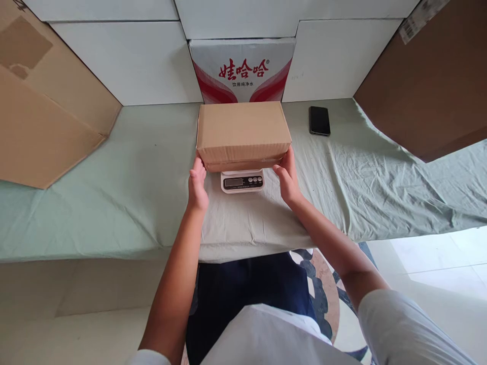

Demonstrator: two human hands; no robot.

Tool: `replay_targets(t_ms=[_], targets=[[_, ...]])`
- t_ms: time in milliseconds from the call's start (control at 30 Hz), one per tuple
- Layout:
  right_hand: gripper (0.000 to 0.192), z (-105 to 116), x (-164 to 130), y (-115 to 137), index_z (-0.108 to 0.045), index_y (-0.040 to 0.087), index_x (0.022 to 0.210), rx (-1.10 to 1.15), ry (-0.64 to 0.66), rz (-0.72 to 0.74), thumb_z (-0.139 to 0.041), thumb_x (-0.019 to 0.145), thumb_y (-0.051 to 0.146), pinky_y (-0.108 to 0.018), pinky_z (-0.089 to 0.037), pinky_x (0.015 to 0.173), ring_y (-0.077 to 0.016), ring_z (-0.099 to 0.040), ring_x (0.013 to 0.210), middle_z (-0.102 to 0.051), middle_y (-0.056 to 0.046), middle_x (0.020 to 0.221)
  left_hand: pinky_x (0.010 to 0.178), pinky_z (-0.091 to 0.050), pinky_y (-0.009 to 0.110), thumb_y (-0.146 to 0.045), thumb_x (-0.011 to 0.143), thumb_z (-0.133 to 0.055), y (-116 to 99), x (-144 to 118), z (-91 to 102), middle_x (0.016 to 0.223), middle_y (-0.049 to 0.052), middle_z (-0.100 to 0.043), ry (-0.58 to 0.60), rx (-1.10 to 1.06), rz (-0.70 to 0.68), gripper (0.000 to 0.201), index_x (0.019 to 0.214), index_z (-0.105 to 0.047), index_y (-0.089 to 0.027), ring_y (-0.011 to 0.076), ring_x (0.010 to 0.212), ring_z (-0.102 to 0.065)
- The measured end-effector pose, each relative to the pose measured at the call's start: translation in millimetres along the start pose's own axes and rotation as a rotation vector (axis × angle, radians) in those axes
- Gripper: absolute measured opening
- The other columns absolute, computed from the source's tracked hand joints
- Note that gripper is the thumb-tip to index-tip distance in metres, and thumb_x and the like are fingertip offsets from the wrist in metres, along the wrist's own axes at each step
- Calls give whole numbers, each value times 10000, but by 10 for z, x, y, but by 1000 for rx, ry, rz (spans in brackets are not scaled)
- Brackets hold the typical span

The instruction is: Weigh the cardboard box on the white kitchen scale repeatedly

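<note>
A closed brown cardboard box (243,126) is gripped between my two hands, over a small white digital scale (242,182). My left hand (197,183) presses on the box's left near corner, its fingers partly hidden behind the side. At the right near corner, my right hand (288,175) holds the box with the thumb on the front face. Only the scale's front panel shows, with a grey display and several buttons; the box covers the rest. Whether the box rests on the scale or hangs just above it, I cannot tell.
A pale green cloth (152,203) covers the table. Behind the box stands a white and red printed carton (243,71) among white panels. A black phone (319,120) lies at the right. Large cardboard pieces stand at the left (57,111) and right (429,91).
</note>
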State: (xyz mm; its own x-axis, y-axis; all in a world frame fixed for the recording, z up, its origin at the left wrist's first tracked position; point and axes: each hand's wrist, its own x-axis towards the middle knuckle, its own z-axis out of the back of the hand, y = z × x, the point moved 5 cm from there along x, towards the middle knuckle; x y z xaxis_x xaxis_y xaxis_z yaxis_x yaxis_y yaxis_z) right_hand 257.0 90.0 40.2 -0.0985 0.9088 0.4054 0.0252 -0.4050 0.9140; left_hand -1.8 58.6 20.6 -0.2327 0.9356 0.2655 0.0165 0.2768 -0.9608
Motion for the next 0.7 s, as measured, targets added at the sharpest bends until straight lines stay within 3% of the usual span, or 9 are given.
replay_targets(t_ms=[333,700], targets=[[809,169,49,-191,-239,515,1574,91,-51,18,-599,867,673,-659,-180,1379,-298,-235,1671,-320,84,1733,1355,-220,408,-900,890,-226,-40,-4,62,1752,-7,-340,15,-13,-71,923,1614,-425,-363,249,1655,-255],[809,261,87,-287,-283,496,1560,102,-92,4,-618,851,693,-699,-199,1362,-323,-286,1656,-326,62,1737,1356,-230,403,-875,916,-222,-20,11,121,1750,-6,-343,-22,-26,-59,889,1604,-445,-359,224,1656,-245]])
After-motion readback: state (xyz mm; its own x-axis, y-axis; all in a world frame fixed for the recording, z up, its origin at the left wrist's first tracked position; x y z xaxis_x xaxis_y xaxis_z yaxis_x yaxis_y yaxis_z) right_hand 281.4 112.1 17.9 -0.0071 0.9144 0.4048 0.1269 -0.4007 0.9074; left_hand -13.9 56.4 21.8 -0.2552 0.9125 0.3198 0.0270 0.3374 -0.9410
